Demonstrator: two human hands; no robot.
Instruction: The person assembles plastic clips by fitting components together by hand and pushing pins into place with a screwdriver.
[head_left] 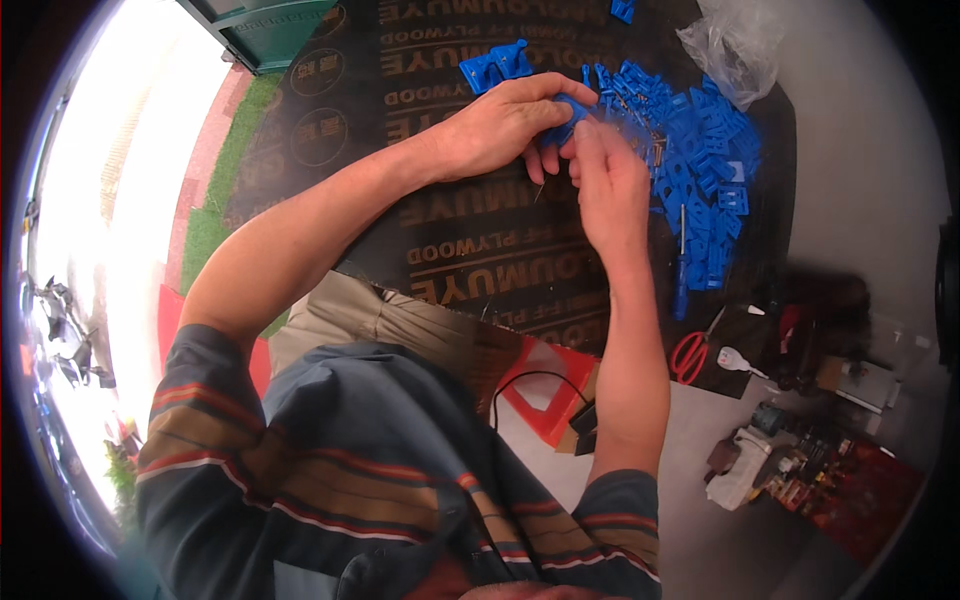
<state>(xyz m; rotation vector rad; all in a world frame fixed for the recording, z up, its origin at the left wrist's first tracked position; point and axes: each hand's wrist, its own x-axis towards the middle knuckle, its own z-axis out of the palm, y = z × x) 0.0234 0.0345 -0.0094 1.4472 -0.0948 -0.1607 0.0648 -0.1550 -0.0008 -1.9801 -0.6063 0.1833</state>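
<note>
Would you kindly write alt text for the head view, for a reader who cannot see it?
Both hands, left hand and right hand, pinch a small blue plastic part over a dark plywood board, beside a pile of blue plastic parts. Red-handled scissors and a blue screwdriver lie nearby.

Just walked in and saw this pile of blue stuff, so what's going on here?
A person seated at a dark plywood board holds a small blue plastic part between both hands: the left hand grips it, and the right hand pinches it. A heap of similar blue plastic parts lies beside them, red-handled scissors nearby.
</note>
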